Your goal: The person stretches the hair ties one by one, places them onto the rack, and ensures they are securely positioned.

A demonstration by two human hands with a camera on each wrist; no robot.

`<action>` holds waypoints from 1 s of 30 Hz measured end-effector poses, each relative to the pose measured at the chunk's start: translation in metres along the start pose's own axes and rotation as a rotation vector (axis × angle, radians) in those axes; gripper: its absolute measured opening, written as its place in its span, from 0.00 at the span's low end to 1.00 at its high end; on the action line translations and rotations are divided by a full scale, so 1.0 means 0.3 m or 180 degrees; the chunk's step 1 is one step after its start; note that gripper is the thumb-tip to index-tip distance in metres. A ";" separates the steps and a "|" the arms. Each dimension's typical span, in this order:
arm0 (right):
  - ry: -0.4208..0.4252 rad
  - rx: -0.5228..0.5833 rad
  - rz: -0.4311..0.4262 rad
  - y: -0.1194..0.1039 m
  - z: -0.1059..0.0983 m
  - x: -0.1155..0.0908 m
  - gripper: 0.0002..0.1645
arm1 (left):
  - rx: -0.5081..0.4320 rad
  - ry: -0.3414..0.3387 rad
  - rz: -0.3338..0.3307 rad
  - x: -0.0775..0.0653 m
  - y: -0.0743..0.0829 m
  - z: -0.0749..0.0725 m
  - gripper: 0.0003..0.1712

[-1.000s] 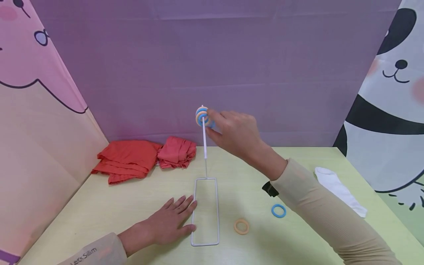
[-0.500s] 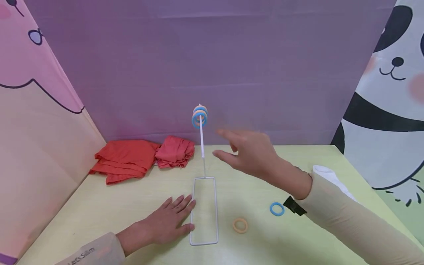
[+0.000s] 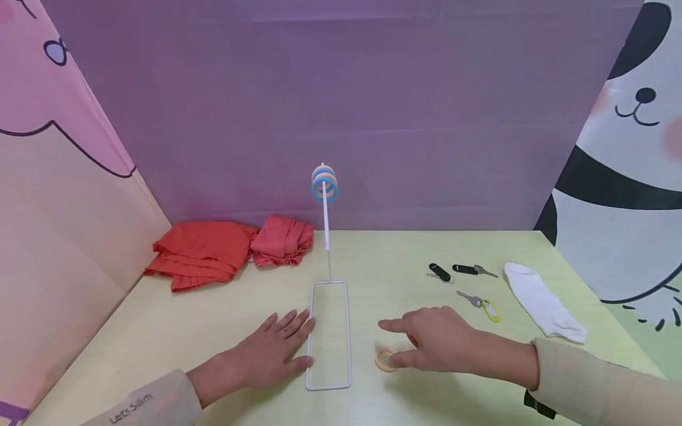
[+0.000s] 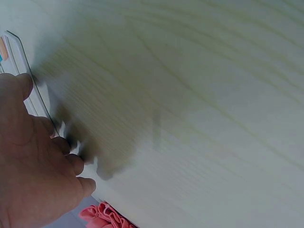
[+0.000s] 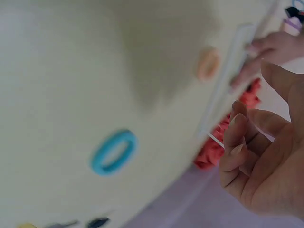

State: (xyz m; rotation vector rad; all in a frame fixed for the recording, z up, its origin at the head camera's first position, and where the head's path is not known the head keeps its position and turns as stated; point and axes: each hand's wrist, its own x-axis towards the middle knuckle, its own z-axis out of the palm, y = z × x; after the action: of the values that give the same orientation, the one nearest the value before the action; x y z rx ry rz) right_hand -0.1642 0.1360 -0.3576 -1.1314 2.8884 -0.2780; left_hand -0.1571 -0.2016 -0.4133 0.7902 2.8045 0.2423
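Observation:
A white wire stand (image 3: 348,331) has a flat rectangular base on the table and a tall upright with a rod. Several blue and tan rings (image 3: 315,191) hang on the rod. My left hand (image 3: 269,355) lies flat with fingers spread, fingertips and thumb on the base's left side. Above the table on the right, my right hand (image 3: 444,343) holds nothing, index finger and thumb apart. Its thumb overlaps a tan ring (image 3: 380,360) in the head view. A blue ring (image 5: 99,164) lies on the table in the right wrist view, hidden in the head view.
Red folded cloths (image 3: 205,254) lie at the back left. Keys with black tags (image 3: 465,269) and a key with a yellow tag (image 3: 491,310) lie at the right, beside a white sock (image 3: 540,299). A purple backdrop (image 3: 341,106) closes off the back.
My right hand has let go of a blue ring on the rod and come down and back toward the tan ring on the table. The left hand has stayed on the base.

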 end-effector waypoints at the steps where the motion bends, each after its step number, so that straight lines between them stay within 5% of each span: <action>1: -0.0040 0.0026 0.0015 0.007 0.022 -0.006 0.35 | -0.0007 0.0005 -0.0001 0.000 0.001 -0.001 0.45; 8: -0.0057 0.0085 0.0047 0.042 0.120 -0.016 0.37 | -0.0027 -0.0014 -0.0008 0.001 0.004 -0.004 0.45; 15: 0.0057 0.0069 -0.0036 0.049 0.155 -0.009 0.22 | -0.0016 0.0013 -0.0002 0.001 0.003 -0.002 0.45; 22: 0.0085 0.0077 -0.0055 0.045 0.169 0.001 0.21 | -0.0038 -0.0002 -0.0016 -0.002 0.007 -0.009 0.45; 30: 0.0368 -0.0042 -0.0355 0.040 0.194 0.008 0.06 | -0.0043 0.0005 -0.0011 -0.002 0.008 -0.007 0.45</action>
State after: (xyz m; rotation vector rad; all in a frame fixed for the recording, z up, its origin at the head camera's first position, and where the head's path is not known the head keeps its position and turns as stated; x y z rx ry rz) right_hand -0.1687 0.1340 -0.4168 -1.3242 2.9335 -0.3389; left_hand -0.1561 -0.2002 -0.4107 0.7823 2.8024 0.2611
